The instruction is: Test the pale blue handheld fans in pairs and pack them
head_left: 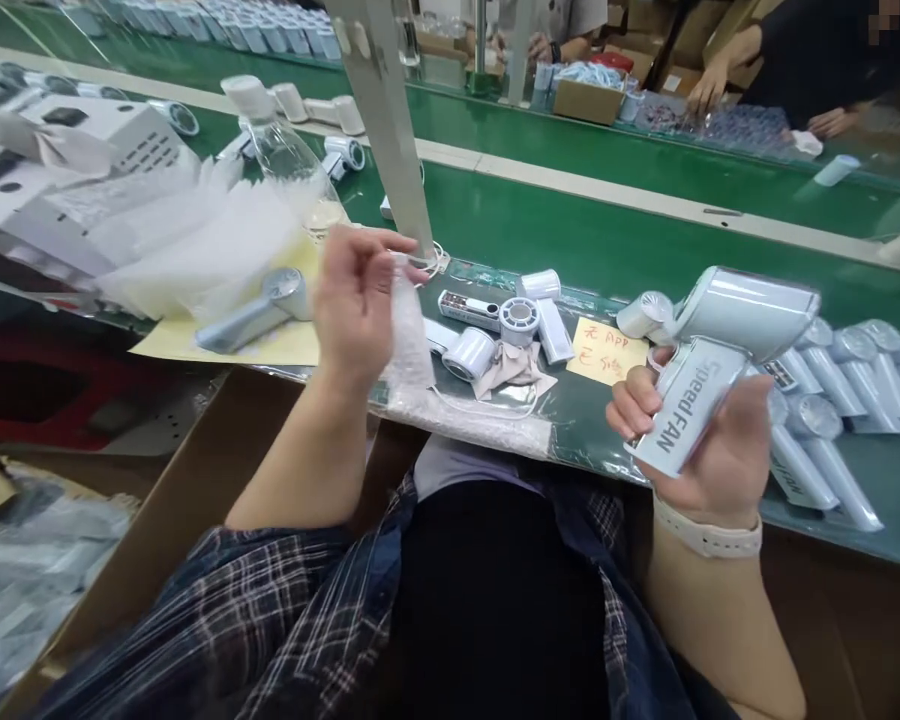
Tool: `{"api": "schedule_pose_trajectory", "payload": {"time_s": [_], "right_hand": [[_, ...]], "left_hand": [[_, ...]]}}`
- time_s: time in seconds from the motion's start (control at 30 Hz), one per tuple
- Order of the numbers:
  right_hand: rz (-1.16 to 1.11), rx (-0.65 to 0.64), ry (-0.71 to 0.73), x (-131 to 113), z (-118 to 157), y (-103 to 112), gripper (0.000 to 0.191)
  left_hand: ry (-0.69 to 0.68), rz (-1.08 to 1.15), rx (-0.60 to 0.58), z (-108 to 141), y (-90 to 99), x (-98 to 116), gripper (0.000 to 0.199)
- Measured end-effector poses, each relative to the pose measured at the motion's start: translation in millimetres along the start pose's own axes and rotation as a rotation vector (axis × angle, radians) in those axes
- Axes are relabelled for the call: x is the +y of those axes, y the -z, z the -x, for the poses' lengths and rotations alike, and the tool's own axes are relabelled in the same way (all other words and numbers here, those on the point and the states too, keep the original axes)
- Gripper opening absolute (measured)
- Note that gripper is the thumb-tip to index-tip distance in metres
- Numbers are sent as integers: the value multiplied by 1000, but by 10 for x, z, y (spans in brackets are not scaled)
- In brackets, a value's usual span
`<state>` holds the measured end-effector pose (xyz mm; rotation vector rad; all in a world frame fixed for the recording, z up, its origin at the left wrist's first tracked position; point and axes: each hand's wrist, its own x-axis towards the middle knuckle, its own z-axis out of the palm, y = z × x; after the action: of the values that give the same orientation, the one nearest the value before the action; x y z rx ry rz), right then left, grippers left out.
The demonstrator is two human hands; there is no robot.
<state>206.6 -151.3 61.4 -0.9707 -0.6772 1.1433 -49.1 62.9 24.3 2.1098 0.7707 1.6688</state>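
Observation:
My right hand (720,450) is wrapped round the handle of a pale blue handheld fan (750,310), its head up and "Speed FAN" lettered on the handle. Between the thumb and fingertips of my left hand (360,300) hangs a whitish translucent plastic bag (409,335), apart from the fan. Whether that bag is empty I cannot tell. On the table between the hands lie fan parts, among them a round fan head (520,318), a part with a dark strip (469,308) and a crumpled piece of paper (514,370). Several wrapped fans (817,440) lie at the right.
A metal post (390,130) rises just beyond my left hand. At the left are a stack of clear bags (187,240), a plastic bottle (285,150) and white machines (112,140). A yellow note (607,350) lies on the table. Co-workers' hands (712,90) show across the green belt (570,210).

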Motion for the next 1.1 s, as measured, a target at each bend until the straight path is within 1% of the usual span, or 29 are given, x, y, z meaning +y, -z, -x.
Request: {"api": "schedule_pose_trajectory", "payload": {"time_s": [0.03, 0.07, 0.17, 0.23, 0.3, 0.33, 0.43, 0.5, 0.57, 0.67, 0.7, 0.73, 0.8, 0.9, 1.0, 1.1], "right_hand": [[-40, -15, -1, 22, 80, -14, 56], [-68, -29, -6, 45, 141, -24, 58], [-121, -57, -22, 105, 255, -49, 53], [-148, -72, -28, 127, 303, -74, 50], [-187, -92, -29, 134, 341, -103, 49], [-210, -104, -30, 134, 356, -116, 49], [-242, -130, -37, 130, 386, -136, 48], [-229, -135, -45, 131, 396, -131, 47], [-231, -141, -47, 140, 398, -114, 47], [-274, -171, -47, 164, 388, -94, 46], [-291, -182, -48, 173, 382, -93, 46], [-307, -189, -51, 181, 374, -97, 46], [-326, -194, -59, 192, 360, -118, 46], [-296, -150, -67, 199, 348, -156, 46], [-237, -56, -97, 212, 351, -159, 47], [-167, -18, -122, 247, 366, -121, 45]], "left_hand": [[-34, 13, 57, 12, 41, 35, 29], [-51, -1, 90, 36, 69, 64, 31], [-39, -130, 93, 161, 85, 142, 27], [-101, -224, 73, 258, 43, 189, 23], [-197, -280, 25, 360, -34, 224, 21], [-218, -289, -19, 416, -84, 234, 20], [-199, -259, -177, 616, -249, 225, 19], [-196, -258, -218, 766, -345, 191, 19], [-216, -314, -164, 903, -410, 145, 18], [-218, -461, -15, 1041, -451, 79, 18], [-208, -486, 12, 1066, -454, 63, 19], [-196, -489, 16, 1082, -454, 52, 20], [-171, -451, -27, 1095, -454, 42, 21], [-146, -421, -98, 1093, -457, 45, 25], [-108, -434, -94, 1082, -459, 50, 27], [-51, -403, -56, 1066, -448, 57, 30]]}}
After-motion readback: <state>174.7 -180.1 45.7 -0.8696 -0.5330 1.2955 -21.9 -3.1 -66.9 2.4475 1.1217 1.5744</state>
